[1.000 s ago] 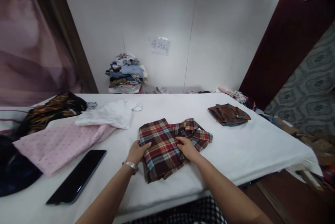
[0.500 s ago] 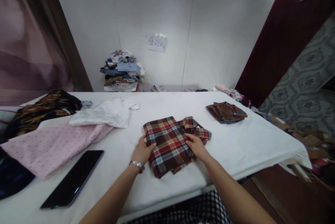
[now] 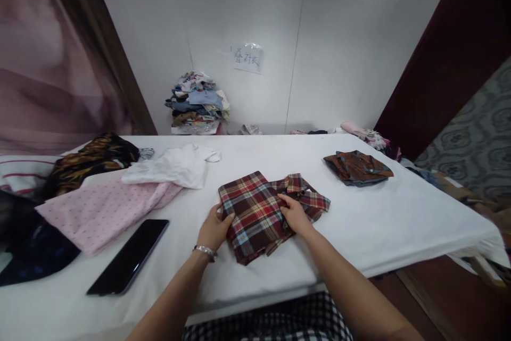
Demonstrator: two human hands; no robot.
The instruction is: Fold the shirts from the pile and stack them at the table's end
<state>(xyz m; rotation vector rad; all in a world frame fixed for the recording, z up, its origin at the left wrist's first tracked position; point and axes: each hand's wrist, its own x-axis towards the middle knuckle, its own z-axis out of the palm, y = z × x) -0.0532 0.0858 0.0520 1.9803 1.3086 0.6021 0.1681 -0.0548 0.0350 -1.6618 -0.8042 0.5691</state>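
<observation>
Plaid shirt (image 3: 255, 210), folded, lies on white tabletop (image 3: 359, 224), near its front edge, centre. Left hand (image 3: 213, 229) at shirt's left edge, thumb over the fabric; grip closed lightly on that edge. Right hand (image 3: 294, 214) presses on shirt's right half beside the collar, fingers flat, grip released. Black phone (image 3: 130, 256) to the left; pink dotted cloth (image 3: 104, 208) beyond it. Brown folded shirt (image 3: 357, 167) well apart, far right.

A plain room used for sorting and folding clothes: a long white-covered table (image 3: 359, 224) strewn with garments, a heap of clothes (image 3: 198, 102) against the far white wall beneath a handwritten paper label (image 3: 248, 58), a dark wooden door (image 3: 451, 59) at right.
</observation>
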